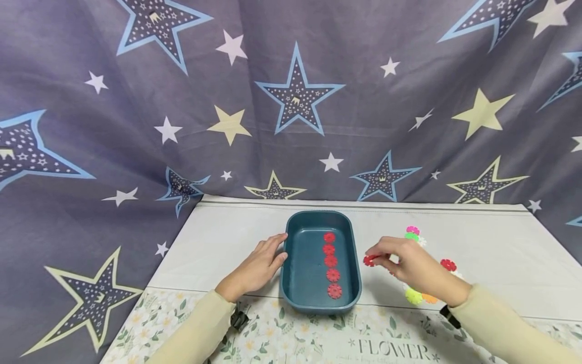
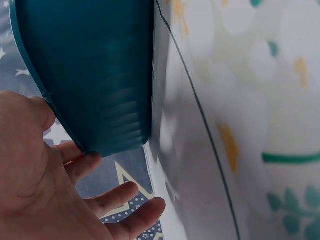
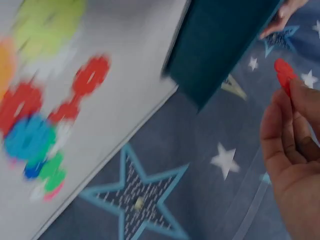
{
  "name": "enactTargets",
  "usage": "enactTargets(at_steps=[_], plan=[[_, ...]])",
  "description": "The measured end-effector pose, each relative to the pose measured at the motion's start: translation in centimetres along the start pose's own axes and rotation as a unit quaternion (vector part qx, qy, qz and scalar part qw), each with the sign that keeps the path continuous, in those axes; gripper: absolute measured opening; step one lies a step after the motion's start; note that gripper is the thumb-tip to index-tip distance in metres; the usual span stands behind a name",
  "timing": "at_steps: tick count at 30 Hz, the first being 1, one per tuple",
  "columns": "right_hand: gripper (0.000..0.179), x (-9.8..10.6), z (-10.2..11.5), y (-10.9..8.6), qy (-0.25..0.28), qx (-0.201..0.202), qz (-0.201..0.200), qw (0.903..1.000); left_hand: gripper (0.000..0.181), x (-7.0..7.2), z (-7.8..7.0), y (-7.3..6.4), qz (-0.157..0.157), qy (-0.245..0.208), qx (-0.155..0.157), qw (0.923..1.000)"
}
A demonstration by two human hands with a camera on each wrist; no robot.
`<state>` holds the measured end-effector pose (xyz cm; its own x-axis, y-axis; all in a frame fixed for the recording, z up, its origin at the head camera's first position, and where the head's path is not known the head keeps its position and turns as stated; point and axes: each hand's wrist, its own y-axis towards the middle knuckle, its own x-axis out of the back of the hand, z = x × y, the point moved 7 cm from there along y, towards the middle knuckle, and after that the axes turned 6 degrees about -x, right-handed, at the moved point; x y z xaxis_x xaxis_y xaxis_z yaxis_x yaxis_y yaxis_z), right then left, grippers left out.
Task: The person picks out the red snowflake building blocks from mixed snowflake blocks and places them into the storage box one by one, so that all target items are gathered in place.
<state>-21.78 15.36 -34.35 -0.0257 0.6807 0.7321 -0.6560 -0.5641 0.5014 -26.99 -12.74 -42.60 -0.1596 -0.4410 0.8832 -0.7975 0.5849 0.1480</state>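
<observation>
A dark teal rectangular tray (image 1: 304,268) stands in front of me. Down its right half runs a column of several red flower-shaped plastic discs (image 1: 331,261). My left hand (image 1: 256,265) touches the tray's left rim with its fingers spread; in the left wrist view, the thumb and fingertips lie along the tray's edge. To the right of the tray, above the table, my right hand (image 1: 416,265) pinches another red flower-shaped disc (image 1: 369,260) between thumb and fingers. That disc (image 3: 284,75) shows edge-on in the right wrist view.
Loose discs lie right of the tray, partly hidden by my right hand: magenta (image 1: 413,230), green (image 1: 411,236), red (image 1: 448,265), yellow-green (image 1: 414,296), orange (image 1: 429,299) and blue (image 3: 30,137). A star-printed curtain (image 1: 300,151) hangs behind the table, which wears a flower-printed cloth (image 1: 273,333).
</observation>
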Motion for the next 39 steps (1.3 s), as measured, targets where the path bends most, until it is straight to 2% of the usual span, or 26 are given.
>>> enactTargets(at_steps=[4,7,9,14,17,24,28,30,35,39], plan=[[0.03,-2.6,1.4,1.3,0.033,0.012,0.035,0.9988,0.054,0.0,0.1,0.1,-0.003,0.0,-0.002,1.0],[0.023,-5.1,2.5,2.5,0.029,0.023,0.064,0.9972,0.054,-0.1,0.2,0.1,-0.002,0.002,-0.002,1.0],[0.018,-7.2,2.9,3.4,0.02,0.015,0.1,0.9946,0.054,-0.1,0.2,0.1,-0.004,0.0,-0.004,1.0],[0.015,-12.4,2.9,4.9,0.015,-0.043,0.221,0.9743,0.053,0.1,0.0,0.0,-0.008,-0.005,-0.008,0.9999],[0.018,-14.4,2.9,5.4,0.006,-0.065,0.253,0.9651,0.054,0.1,-0.1,0.0,-0.004,-0.008,-0.007,0.9999],[0.021,-15.9,3.0,6.1,-0.045,-0.079,0.237,0.9673,0.053,0.1,0.0,-0.1,-0.006,-0.013,-0.002,0.9999],[0.024,-16.0,3.0,6.0,-0.075,-0.085,0.221,0.9687,0.052,0.0,0.1,-0.1,-0.006,-0.014,-0.002,0.9999],[0.02,-15.5,3.1,6.0,-0.095,-0.077,0.202,0.9716,0.052,-0.1,0.1,-0.1,-0.005,-0.011,-0.002,0.9999],[0.009,-12.0,3.0,6.5,-0.108,-0.057,0.123,0.9849,0.052,-0.1,0.2,0.0,-0.003,-0.003,0.001,1.0],[0.017,-8.0,1.9,6.2,-0.094,-0.061,0.068,0.9913,0.052,0.0,0.2,0.0,-0.004,-0.006,0.004,1.0]])
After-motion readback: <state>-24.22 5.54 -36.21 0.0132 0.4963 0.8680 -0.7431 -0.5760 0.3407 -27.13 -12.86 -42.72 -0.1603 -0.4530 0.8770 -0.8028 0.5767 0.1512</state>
